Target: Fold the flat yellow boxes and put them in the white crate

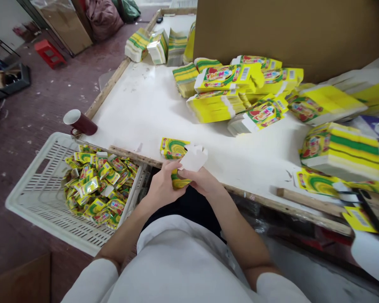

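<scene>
Both hands meet over the table's near edge, around a small yellow and green carton (179, 182). My left hand (162, 183) grips it from the left with curled fingers. From the other side, my right hand (206, 183) holds it, its fingertips close to the carton's raised white inner flaps (194, 157). How far the carton is folded I cannot tell, as the fingers cover part of it. Just beyond the hands, a printed yellow carton piece (173, 147) lies on the white tabletop (139, 109).
A white plastic crate (47, 185) full of small yellow cartons (97, 185) stands at the left. A maroon mug (84, 123) sits at the table's left edge. Stacks of flat yellow cartons (211, 105) lie further back, before a large brown cardboard panel (281, 38). A wooden strip (309, 203) lies right.
</scene>
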The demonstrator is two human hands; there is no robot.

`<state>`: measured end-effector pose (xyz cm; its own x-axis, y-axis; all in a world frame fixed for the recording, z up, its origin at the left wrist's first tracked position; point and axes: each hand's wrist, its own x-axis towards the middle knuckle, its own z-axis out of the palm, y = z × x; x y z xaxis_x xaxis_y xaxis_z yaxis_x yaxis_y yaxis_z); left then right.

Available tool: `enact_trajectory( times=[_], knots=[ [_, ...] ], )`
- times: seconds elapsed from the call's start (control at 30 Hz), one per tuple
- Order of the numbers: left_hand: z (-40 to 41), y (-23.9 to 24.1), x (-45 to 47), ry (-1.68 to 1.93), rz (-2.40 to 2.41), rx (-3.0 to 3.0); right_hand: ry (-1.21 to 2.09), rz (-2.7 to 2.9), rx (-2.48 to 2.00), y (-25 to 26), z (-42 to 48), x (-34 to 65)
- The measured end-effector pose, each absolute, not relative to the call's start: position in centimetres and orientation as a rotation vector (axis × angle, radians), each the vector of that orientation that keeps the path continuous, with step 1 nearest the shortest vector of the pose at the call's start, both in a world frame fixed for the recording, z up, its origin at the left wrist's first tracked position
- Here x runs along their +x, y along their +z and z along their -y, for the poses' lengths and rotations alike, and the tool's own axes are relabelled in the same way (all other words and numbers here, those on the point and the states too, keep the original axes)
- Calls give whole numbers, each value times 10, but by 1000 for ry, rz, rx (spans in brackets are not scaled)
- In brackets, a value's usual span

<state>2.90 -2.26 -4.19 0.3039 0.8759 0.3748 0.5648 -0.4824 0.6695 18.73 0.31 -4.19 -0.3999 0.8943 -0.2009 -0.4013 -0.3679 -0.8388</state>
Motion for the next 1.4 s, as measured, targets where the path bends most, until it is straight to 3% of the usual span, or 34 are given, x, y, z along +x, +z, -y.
enact_trajectory(
  times=[0.37,0.57,0.7,0.87,1.07,1.4],
  knots=[
    [21,-40,29,868,-1304,2195,1779,1023,-885,-53,-6,188],
    [10,-45,21,659,-1278,2038,1279,1486,-1073,-61,14,179],
    [6,-49,18,814,-1247,1947,1029,1783,-1062,-63,24,176],
    [12,-52,21,1211,-1675,1638,922,1437,-1190,-70,13,184],
    [18,-44,25,1393,-1365,989,680,1624,-1179,-72,16,183],
    [8,-31,16,1446,-1336,946,813,1858,-980,-60,3,213]
  ],
)
